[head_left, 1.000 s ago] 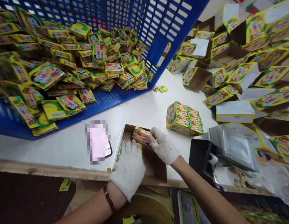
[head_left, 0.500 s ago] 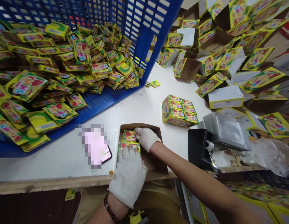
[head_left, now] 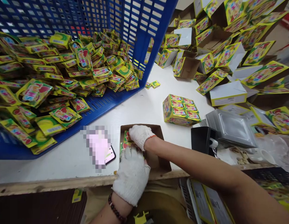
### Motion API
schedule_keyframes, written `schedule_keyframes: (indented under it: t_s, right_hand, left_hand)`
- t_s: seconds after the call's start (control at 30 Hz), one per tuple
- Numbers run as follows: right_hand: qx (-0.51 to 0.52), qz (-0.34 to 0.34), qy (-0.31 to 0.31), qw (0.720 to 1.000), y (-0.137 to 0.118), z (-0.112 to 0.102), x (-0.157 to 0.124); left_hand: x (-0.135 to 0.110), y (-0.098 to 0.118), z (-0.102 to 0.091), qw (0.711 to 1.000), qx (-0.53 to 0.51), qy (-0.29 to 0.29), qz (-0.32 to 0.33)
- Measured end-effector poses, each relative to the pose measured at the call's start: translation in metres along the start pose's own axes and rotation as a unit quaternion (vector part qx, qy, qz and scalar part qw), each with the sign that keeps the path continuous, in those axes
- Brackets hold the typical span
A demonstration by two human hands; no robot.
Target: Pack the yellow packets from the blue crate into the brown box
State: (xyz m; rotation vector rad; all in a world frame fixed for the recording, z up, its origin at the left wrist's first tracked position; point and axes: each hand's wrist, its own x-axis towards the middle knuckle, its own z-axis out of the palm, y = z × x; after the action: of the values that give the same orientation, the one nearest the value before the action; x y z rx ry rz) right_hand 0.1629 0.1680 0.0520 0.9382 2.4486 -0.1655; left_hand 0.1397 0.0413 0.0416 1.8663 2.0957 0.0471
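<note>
A shallow open brown cardboard box (head_left: 163,158) lies at the table's front edge. Small yellow-green printed packs (head_left: 126,135) fill its left side, partly hidden under my gloves. My left hand (head_left: 131,177), in a white knit glove, lies over the nearer pack with its fingers stretched out flat. Above it, my gloved right hand (head_left: 141,137) bends its fingers down together over the farther pack. Whatever those fingertips grip is hidden. To the right, apart from both hands, stands a yellow display box (head_left: 181,110) with several packs showing in its top.
A large blue crate (head_left: 153,51) heaped with the same packs (head_left: 65,115) stands at left. Beside the box lies a phone (head_left: 110,155), partly pixelated. At right are many open printed boxes (head_left: 228,59), a black holder (head_left: 200,141) and clear plastic trays (head_left: 235,127).
My right hand has shifted left over the farther pack and covers more of it. My left hand stays on the nearer pack. The whole view has shifted slightly.
</note>
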Motion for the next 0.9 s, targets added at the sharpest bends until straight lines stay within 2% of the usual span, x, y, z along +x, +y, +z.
schedule_keyframes:
  t_s: [0.13, 0.37, 0.47, 0.57, 0.63, 0.7, 0.77, 0.8, 0.9]
  right_hand:
    - [-0.038, -0.036, 0.048, 0.998, 0.001, 0.001, 0.000]
    - [-0.030, -0.133, 0.072, 0.988, 0.010, 0.006, 0.010]
    - [-0.035, -0.142, 0.061, 0.987, 0.008, 0.005, 0.015]
    - [-0.017, -0.147, 0.034, 0.988, 0.012, 0.001, 0.007]
    - [0.033, -0.123, 0.048, 0.991, 0.021, 0.000, -0.006]
    - [0.099, -0.029, 0.055, 0.993, 0.032, 0.003, -0.018]
    - [0.149, 0.082, 0.017, 0.985, 0.041, 0.009, -0.024]
    - [0.165, 0.112, -0.011, 0.980, 0.043, 0.012, -0.023]
    - [0.195, 0.093, -0.042, 0.975, 0.039, 0.024, -0.015]
  left_hand:
    - [-0.001, 0.000, 0.002, 1.000, -0.003, 0.027, 0.008]
    - [-0.003, -0.002, 0.002, 0.999, 0.022, 0.030, 0.031]
    - [-0.004, -0.003, 0.003, 0.998, 0.027, 0.050, 0.040]
    - [-0.003, -0.003, 0.002, 0.998, 0.029, 0.046, 0.044]
    - [-0.004, -0.004, 0.001, 0.998, 0.030, 0.038, 0.043]
    - [-0.004, -0.004, 0.001, 0.998, 0.030, 0.036, 0.046]
    - [-0.004, -0.004, 0.001, 0.997, 0.027, 0.038, 0.054]
    - [-0.003, -0.004, 0.002, 0.997, 0.023, 0.038, 0.055]
    - [-0.002, -0.004, 0.003, 0.998, 0.011, 0.038, 0.042]
